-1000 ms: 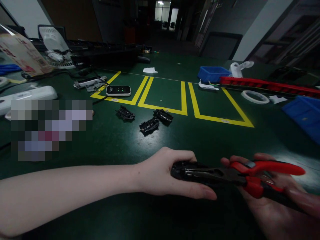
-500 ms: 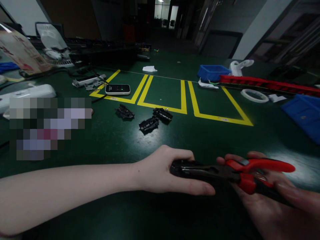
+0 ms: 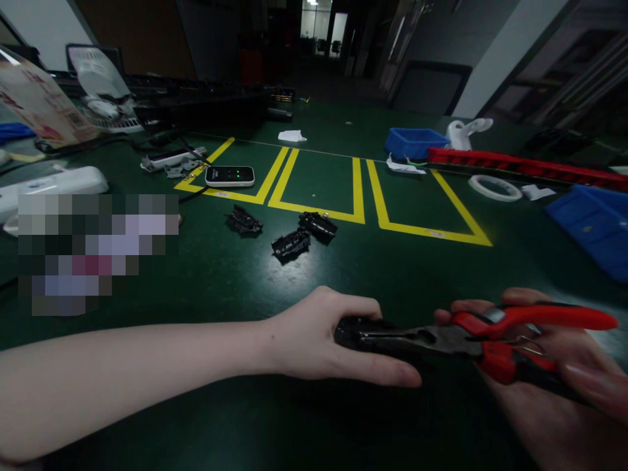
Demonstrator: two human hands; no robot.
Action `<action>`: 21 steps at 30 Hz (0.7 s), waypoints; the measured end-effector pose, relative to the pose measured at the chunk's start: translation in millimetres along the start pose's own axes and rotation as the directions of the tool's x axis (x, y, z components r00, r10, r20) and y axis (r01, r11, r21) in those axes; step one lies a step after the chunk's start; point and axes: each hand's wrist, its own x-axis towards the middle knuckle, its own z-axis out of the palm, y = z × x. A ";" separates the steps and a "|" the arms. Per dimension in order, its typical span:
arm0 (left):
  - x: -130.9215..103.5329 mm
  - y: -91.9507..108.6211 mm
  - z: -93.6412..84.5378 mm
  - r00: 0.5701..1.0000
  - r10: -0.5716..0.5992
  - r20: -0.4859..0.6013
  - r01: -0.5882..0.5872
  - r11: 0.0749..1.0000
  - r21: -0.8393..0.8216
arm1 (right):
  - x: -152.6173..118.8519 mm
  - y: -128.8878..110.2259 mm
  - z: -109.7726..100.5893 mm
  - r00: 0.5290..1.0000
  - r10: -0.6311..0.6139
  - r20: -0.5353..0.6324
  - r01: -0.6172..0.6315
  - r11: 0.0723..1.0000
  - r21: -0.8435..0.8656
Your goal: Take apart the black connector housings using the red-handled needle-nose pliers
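Note:
My left hand (image 3: 338, 340) is wrapped round a dark, glossy black part (image 3: 360, 332), whose exact kind I cannot make out. Red-handled needle-nose pliers (image 3: 456, 341) lie in my right hand (image 3: 554, 386), their handles spread apart with a spring between them. The pliers' jaws point left and reach the end of the black part; whether they grip it is hard to see. Beyond my left hand, three black plastic pieces lie on the green table: one on the left (image 3: 244, 220), one in front (image 3: 291, 244) and one behind it (image 3: 318, 226).
Yellow tape outlines (image 3: 324, 214) mark the green tabletop. A small black-faced device with green lights (image 3: 229, 176) sits on the left outline. Blue bins (image 3: 417, 142), a red strip (image 3: 520, 168) and a tape roll (image 3: 494, 188) stand at the right; a white power strip (image 3: 53, 186) lies left.
My right hand and the pliers have shifted to the right, showing more of the metal jaws. My left hand stays in place with the black part.

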 end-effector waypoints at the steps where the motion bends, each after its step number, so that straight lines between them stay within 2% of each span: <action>1: 0.1 0.1 0.0 1.000 -0.004 -0.003 0.004 1.000 0.008 | -0.5 -1.5 3.4 1.000 0.019 -0.024 -0.019 1.000 -0.005; 7: 0.3 1.4 -0.6 1.000 -0.023 0.006 0.022 0.999 0.043 | -8.1 -5.7 18.9 0.988 0.126 -0.085 -0.126 0.992 -0.003; 14: 0.5 2.9 0.7 1.000 -0.026 0.018 0.025 0.999 0.030 | -12.2 -23.3 31.1 1.000 0.025 -0.012 -0.025 0.999 -0.031; 21: -0.3 1.7 1.9 1.000 -0.006 0.027 0.005 0.999 0.036 | -10.6 -23.0 29.6 0.999 0.035 -0.022 -0.035 0.999 -0.032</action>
